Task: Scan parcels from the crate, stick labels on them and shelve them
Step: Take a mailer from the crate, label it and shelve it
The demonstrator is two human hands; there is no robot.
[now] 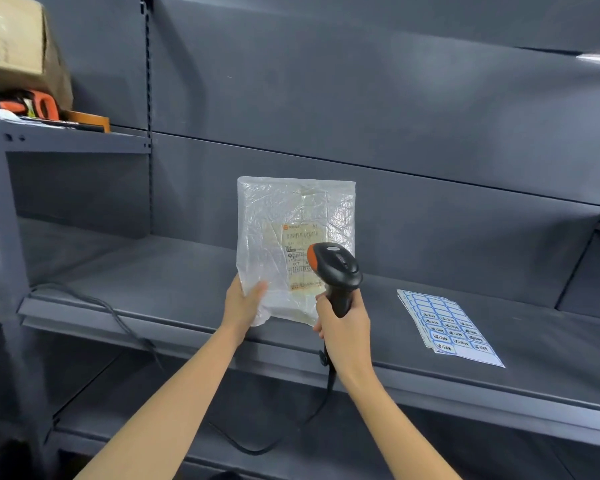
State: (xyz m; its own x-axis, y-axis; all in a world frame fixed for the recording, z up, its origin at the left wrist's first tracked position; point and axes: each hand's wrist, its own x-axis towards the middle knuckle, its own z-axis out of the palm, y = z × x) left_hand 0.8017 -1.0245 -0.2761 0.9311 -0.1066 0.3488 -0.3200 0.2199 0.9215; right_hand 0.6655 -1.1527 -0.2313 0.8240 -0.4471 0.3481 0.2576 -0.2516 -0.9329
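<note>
A clear plastic parcel [278,220] with a printed shipping label [300,244] stands upright over the grey shelf [153,271]. My left hand [243,303] grips its lower left corner, thumb on the front. My right hand [343,327] holds the handle of a black and orange barcode scanner [336,265], whose head points at the label and covers part of it. A sheet of blue-edged stickers [447,323] lies flat on the shelf to the right of the scanner. The crate is out of view.
The scanner's black cable [118,317] runs over the shelf's front edge and hangs below. On the upper left shelf sit a cardboard box [18,39] and an orange tool [42,105]. More grey shelves continue to the right.
</note>
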